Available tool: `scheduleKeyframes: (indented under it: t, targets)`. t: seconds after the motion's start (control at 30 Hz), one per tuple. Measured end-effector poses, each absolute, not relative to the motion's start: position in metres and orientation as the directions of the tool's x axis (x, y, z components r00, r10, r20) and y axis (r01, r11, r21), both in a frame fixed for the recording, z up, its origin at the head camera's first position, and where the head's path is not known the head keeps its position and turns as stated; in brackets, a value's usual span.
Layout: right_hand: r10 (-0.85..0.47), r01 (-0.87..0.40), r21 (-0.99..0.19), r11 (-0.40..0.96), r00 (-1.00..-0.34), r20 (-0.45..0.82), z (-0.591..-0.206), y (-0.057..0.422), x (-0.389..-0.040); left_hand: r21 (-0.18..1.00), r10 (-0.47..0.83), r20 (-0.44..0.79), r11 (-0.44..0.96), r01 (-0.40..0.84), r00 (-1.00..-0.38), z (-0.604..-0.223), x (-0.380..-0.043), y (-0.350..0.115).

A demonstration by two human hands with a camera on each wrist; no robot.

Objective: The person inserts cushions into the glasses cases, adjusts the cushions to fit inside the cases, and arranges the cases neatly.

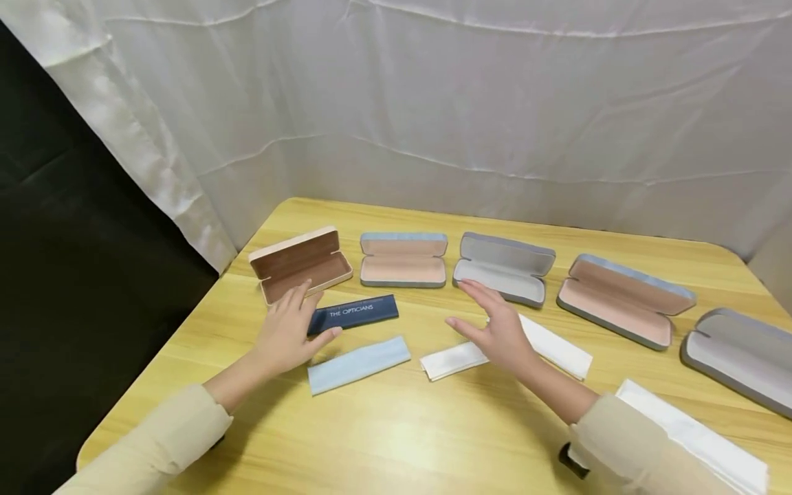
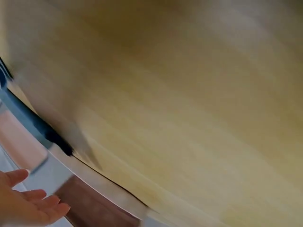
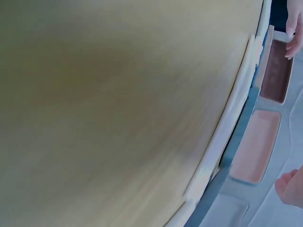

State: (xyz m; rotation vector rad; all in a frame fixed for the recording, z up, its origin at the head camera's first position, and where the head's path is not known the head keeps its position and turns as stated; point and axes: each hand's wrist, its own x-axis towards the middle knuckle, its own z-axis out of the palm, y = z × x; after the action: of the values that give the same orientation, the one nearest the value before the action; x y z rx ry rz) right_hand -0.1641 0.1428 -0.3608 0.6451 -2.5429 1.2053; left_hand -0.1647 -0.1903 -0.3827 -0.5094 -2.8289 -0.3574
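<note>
The left hand (image 1: 286, 337) and right hand (image 1: 502, 333) are spread, empty. Sweeping low could knock the navy strip (image 1: 355, 315) askew.

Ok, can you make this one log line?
left hand: empty, near navy strip; right hand: empty, near white cloth; five glasses cases: open

The left sleeve (image 1: 151, 436) and the right sleeve (image 1: 643, 443) are beige, loose and softly creased, and a black strap (image 1: 573, 460) (a smaller dark bit (image 1: 218, 442) peeks out on the left) shows below the right one.
</note>
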Motion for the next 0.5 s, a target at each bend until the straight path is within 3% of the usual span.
scheduleKeyframes:
  t: [0.23, 0.5]
  targets:
    - [-0.295, -0.465, -0.689, 0.557, -0.886, 0.359, -0.362, 0.110, -0.183, 0.336, 0.283, 0.225, 0.876, 0.347, -0.932, -0.387, -0.176, -0.210]
    - [-0.318, -0.485, -0.699, 0.526, -0.874, 0.368, -0.374, 0.074, -0.201, 0.527, 0.172, 0.136, 0.821, 0.218, -0.976, -0.396, -0.186, -0.221]
